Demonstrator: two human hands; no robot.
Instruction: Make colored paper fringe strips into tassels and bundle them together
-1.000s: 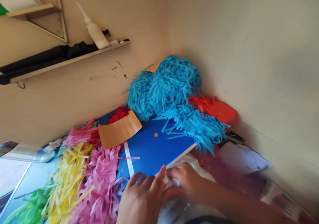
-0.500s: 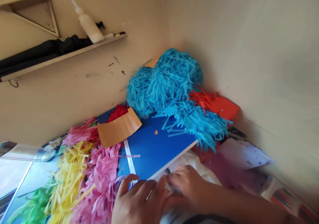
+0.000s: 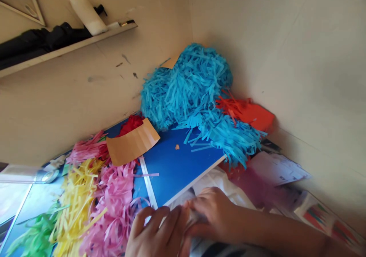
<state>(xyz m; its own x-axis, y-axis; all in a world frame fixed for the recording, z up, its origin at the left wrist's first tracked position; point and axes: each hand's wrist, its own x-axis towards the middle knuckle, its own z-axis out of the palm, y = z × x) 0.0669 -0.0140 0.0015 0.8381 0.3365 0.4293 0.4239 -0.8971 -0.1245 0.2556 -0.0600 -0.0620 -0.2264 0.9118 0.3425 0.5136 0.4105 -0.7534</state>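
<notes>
At the bottom middle, my left hand (image 3: 157, 230) has its fingers curled and pressed against my right hand (image 3: 214, 213). The fingers and thumb of my right hand are closed at the left fingertips. Whatever they pinch is mostly hidden; only a small pale edge shows between them. Both hands are just in front of the white edge of a blue table (image 3: 190, 160). Left of them lie fringed paper strips in pink (image 3: 117, 207), yellow (image 3: 74, 205) and green (image 3: 36, 228). White cloth or plastic (image 3: 228, 186) shows behind my right hand.
Blue fringed paper (image 3: 197, 82) is heaped in the corner, beside orange-red fringe (image 3: 248, 114). Brown paper (image 3: 133, 142) lies over red fringe (image 3: 131, 124). A wall shelf (image 3: 71, 47) holds a white bottle (image 3: 85, 13). Papers (image 3: 278, 169) and a purple bundle (image 3: 257, 190) lie right.
The view has shifted a little, so the shelf and paper heaps sit higher and further left. My hands stay pressed together, with the left fingers slightly more curled.
</notes>
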